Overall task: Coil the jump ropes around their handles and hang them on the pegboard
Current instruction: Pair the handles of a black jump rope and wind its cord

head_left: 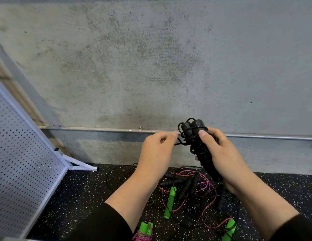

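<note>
The right hand [219, 153] grips a pair of black handles [200, 146] held side by side and upright, tilted slightly away, its thumb pressed across the front near the top and its fingers curled round the far side. Thin black rope [191, 136] is wound in loose turns around the handles, most thickly just under their hexagonal caps. Just left of that bundle, the left hand [158, 150] is raised at the same height with its fingers curled, pinching the free end of the rope between thumb and forefinger; the short stretch of rope runs from that pinch straight to the coils, so the two hands are near each other but not touching.

Below both hands, on the black speckled floor [85, 192], lies a tangle of more jump ropes: several ribbed black handles [184, 186] crossed by a pink cord [209, 192], a green handle [170, 202] lying lengthwise under the left wrist, another green handle [230, 228] under the right forearm, and a pair of green handles wrapped in pink cord [145, 229] at the bottom edge.

Far to the left of the left hand leans a white pegboard [21, 164] on a white frame. Behind the hands is a concrete wall [151, 58] with a metal pipe [99, 129] running along it.
</note>
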The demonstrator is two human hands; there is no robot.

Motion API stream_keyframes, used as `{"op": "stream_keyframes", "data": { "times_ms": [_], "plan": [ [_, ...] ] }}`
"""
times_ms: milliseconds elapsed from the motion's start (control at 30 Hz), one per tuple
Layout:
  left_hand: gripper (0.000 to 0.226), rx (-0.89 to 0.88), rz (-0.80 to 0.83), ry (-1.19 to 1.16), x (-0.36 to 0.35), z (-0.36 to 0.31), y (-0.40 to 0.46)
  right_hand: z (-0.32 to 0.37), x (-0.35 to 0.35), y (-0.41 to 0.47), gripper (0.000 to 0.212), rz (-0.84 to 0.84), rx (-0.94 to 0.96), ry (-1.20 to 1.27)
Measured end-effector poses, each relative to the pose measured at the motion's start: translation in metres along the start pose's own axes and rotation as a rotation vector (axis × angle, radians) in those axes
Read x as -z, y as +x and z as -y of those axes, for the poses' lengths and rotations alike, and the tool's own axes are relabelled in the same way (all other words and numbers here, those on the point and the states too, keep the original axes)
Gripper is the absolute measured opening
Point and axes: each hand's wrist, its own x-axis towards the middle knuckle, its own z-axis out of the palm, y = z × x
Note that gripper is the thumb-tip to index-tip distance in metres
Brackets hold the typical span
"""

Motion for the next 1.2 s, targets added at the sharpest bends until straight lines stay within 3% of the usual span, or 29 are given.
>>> {"op": "stream_keyframes", "data": {
  "times_ms": [100, 167, 233, 333, 567, 967, 1200],
  "plan": [
    [0.034, 0.009, -0.022, -0.162, -0.003, -0.002, -0.002, 0.000, -0.002, 0.001, 0.026, 0.032, -0.025, 0.008],
    [0.037, 0.030, 0.011, -0.339, -0.003, -0.003, -0.002, 0.000, -0.003, 0.001, 0.028, 0.048, -0.022, 0.008],
    [0.041, 0.004, 0.018, -0.363, -0.003, -0.003, -0.003, 0.002, -0.003, 0.001, 0.027, 0.057, -0.012, 0.007],
    [0.041, -0.019, 0.032, -0.295, -0.003, -0.003, -0.003, 0.004, -0.002, -0.001, 0.023, 0.060, 0.002, -0.011],
    [0.014, -0.059, -0.048, -0.305, -0.001, -0.002, 0.005, 0.008, -0.002, -0.007, 0.020, 0.072, 0.019, -0.051],
    [0.025, -0.325, -0.027, 0.152, -0.003, 0.002, 0.001, 0.010, -0.005, -0.010, 0.017, 0.088, 0.071, -0.165],
    [0.022, -0.288, 0.094, 0.205, 0.001, -0.001, 0.005, 0.010, -0.003, -0.012, 0.017, 0.095, 0.035, -0.127]
  ]
}}
